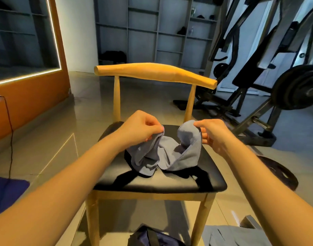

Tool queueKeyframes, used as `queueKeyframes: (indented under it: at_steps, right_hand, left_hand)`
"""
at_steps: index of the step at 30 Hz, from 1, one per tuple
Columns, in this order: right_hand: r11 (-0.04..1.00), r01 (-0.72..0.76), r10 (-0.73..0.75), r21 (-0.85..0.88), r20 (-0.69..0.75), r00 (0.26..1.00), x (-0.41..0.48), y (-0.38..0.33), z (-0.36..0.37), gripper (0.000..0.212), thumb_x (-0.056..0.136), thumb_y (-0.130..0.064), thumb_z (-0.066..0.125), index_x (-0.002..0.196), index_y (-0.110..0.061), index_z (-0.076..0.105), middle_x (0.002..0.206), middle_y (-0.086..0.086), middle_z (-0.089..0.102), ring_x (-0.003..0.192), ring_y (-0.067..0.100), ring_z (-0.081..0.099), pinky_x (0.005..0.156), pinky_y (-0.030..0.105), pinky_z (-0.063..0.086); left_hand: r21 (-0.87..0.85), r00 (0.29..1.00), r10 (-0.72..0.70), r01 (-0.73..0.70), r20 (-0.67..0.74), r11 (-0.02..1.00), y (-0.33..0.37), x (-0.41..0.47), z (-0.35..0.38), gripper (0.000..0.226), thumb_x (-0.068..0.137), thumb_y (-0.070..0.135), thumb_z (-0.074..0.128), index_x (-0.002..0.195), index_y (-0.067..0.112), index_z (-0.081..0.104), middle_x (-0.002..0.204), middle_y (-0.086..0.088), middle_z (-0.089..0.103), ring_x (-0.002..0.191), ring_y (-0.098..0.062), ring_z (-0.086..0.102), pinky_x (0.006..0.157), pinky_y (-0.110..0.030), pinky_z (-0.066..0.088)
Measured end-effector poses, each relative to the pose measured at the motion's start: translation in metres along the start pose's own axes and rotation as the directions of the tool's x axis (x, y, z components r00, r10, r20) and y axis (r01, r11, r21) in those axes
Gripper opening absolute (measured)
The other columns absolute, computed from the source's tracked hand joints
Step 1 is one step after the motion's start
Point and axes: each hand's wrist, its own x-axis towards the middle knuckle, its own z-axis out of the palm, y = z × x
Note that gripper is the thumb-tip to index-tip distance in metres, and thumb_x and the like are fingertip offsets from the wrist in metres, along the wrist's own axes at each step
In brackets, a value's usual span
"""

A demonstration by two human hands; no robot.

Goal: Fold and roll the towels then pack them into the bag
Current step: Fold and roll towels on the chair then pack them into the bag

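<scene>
A grey-blue towel [171, 153] sags in a crumpled loop over the black seat of a wooden chair [152, 181]. My left hand [141, 127] pinches one upper corner of the towel. At the opposite corner my right hand [214, 133] pinches the cloth, which curls over the fingers. The towel's lower folds rest on a dark cloth or strap lying on the seat. A dark navy bag [152, 237] with a black strap sits on the floor below the chair's front edge.
More grey cloth [228, 235] lies on the floor at the lower right. A weight machine with plates [297, 87] stands to the right, and a loose plate [278, 173] lies beside the chair. A blue mat [6, 192] lies at the left, shelves behind.
</scene>
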Motion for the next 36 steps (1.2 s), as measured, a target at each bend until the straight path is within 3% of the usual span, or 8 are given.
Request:
queueKeyframes:
  at_steps: [3,5,7,10,14,19,29,36]
  right_hand:
    - [0.997,0.082,-0.082,0.006,0.123,0.989,-0.014,0.017,-0.003,0.016,0.093,-0.009,0.066,0.104,0.0,0.075,0.094,0.022,0.074,0.077,0.021,0.068,0.069,0.035,0.06]
    - [0.988,0.151,-0.147,-0.02,0.135,0.98,-0.022,0.028,-0.004,0.015,0.094,-0.009,0.065,0.104,-0.005,0.076,0.101,0.021,0.075,0.083,0.022,0.069,0.077,0.036,0.057]
    - [0.972,0.231,-0.226,-0.037,0.102,0.969,-0.028,0.038,-0.003,0.013,0.098,-0.011,0.062,0.102,-0.008,0.074,0.091,0.016,0.075,0.079,0.019,0.068,0.07,0.03,0.055]
    - [0.941,0.338,-0.339,0.018,0.067,0.939,-0.039,0.046,0.0,0.014,0.102,-0.012,0.056,0.099,-0.01,0.069,0.079,0.002,0.072,0.072,0.012,0.067,0.059,0.019,0.052]
    - [0.89,0.456,-0.455,0.016,0.084,0.886,-0.048,0.045,0.0,0.014,0.103,-0.012,0.055,0.098,-0.012,0.068,0.089,0.001,0.073,0.084,0.011,0.071,0.066,0.02,0.055]
    - [0.846,0.533,-0.53,-0.002,0.097,0.842,-0.051,0.049,-0.007,0.014,0.1,-0.008,0.059,0.102,-0.007,0.073,0.093,0.005,0.074,0.09,0.014,0.07,0.075,0.023,0.055]
    - [0.81,0.586,-0.584,0.002,0.098,0.806,-0.055,0.052,-0.014,0.015,0.095,-0.004,0.064,0.103,0.0,0.077,0.094,0.007,0.077,0.091,0.015,0.072,0.078,0.022,0.055]
    - [0.889,0.455,-0.459,0.059,0.11,0.882,-0.053,0.055,-0.007,0.016,0.094,-0.013,0.066,0.097,0.0,0.074,0.089,0.011,0.075,0.085,0.016,0.071,0.073,0.02,0.055]
  left_hand:
    - [-0.045,0.991,0.124,-0.122,0.048,0.992,-0.003,0.001,0.022,0.011,0.093,0.015,0.071,0.088,0.01,0.079,0.074,0.004,0.074,0.064,-0.002,0.064,0.063,-0.019,0.052]
    - [-0.047,0.979,0.167,-0.162,0.114,0.986,-0.002,0.002,0.03,0.012,0.096,0.016,0.068,0.095,0.011,0.079,0.085,-0.002,0.076,0.079,-0.012,0.069,0.075,-0.026,0.055]
    - [-0.088,0.971,0.185,-0.173,0.149,0.981,-0.001,0.004,0.034,0.013,0.097,0.017,0.067,0.097,0.011,0.079,0.089,-0.008,0.076,0.085,-0.021,0.069,0.079,-0.032,0.056]
    - [-0.178,0.973,0.184,-0.158,0.139,0.971,0.003,0.007,0.039,0.012,0.095,0.017,0.07,0.099,0.011,0.079,0.089,-0.007,0.076,0.082,-0.014,0.07,0.076,-0.026,0.056]
    - [-0.282,0.976,0.191,-0.156,0.101,0.947,0.009,0.012,0.054,0.008,0.092,0.014,0.073,0.097,0.009,0.078,0.086,0.0,0.077,0.082,-0.01,0.073,0.073,-0.018,0.056]
    - [-0.315,0.963,0.251,-0.21,0.096,0.926,0.013,0.017,0.064,0.01,0.093,0.016,0.072,0.098,0.011,0.079,0.089,-0.001,0.077,0.087,-0.014,0.072,0.079,-0.022,0.057]
    - [-0.408,0.979,0.141,-0.07,0.147,0.91,0.009,0.022,0.069,0.016,0.088,0.014,0.076,0.093,0.0,0.075,0.084,-0.006,0.076,0.077,-0.009,0.07,0.071,-0.015,0.053]
    - [-0.318,0.973,0.161,-0.101,0.168,0.943,0.008,0.017,0.067,0.015,0.087,0.017,0.078,0.094,0.004,0.078,0.084,-0.006,0.076,0.08,-0.014,0.072,0.074,-0.018,0.056]
